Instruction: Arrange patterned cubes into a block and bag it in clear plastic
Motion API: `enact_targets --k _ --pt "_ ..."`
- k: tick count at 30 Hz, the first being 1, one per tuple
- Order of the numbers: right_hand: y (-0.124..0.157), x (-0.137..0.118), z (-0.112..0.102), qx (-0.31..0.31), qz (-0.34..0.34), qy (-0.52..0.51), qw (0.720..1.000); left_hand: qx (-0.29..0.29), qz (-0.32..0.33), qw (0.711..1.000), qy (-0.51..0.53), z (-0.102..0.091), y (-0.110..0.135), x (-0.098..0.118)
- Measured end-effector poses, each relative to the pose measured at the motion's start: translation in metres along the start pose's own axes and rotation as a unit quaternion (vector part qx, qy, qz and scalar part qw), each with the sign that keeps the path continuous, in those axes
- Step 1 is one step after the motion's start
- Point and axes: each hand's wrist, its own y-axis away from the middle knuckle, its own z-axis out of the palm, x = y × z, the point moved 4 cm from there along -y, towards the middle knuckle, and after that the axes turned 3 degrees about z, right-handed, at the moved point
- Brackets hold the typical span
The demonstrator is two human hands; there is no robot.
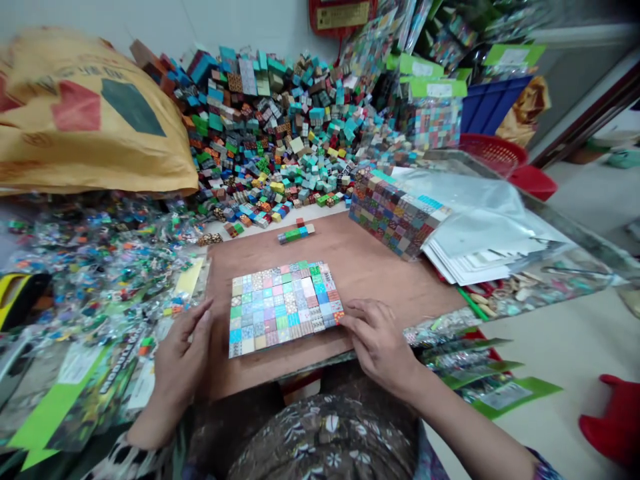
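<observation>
A flat slab of small patterned cubes [285,303], in rows of many colours, lies on the brown board [320,250] in front of me. My right hand [377,340] is at its right edge, fingers extended, with the fingertips touching the corner by an orange cube. To the left of the slab, apart from it, my left hand [185,350] hovers over the board's edge with thumb and fingers loosely apart and nothing in them. Behind the slab lies a short row of cubes [296,233], green, blue and beige, beside a small red cube [300,222].
A large block of cubes [395,217] stands at the board's back right, beside stacked clear bags and white cards [470,247]. Loose cubes [280,127] pile against the wall. A yellow sack [95,127] and small bagged parts [100,247] fill the left.
</observation>
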Motion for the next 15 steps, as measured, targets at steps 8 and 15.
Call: enact_targets --k 8,15 --pt "-0.007 0.0 -0.002 -0.027 0.031 0.017 0.999 0.06 -0.101 0.987 0.109 0.012 0.031 -0.023" --pt "-0.017 0.006 0.002 -0.028 0.043 0.053 0.997 0.017 -0.028 0.999 0.024 0.016 0.026 -0.022"
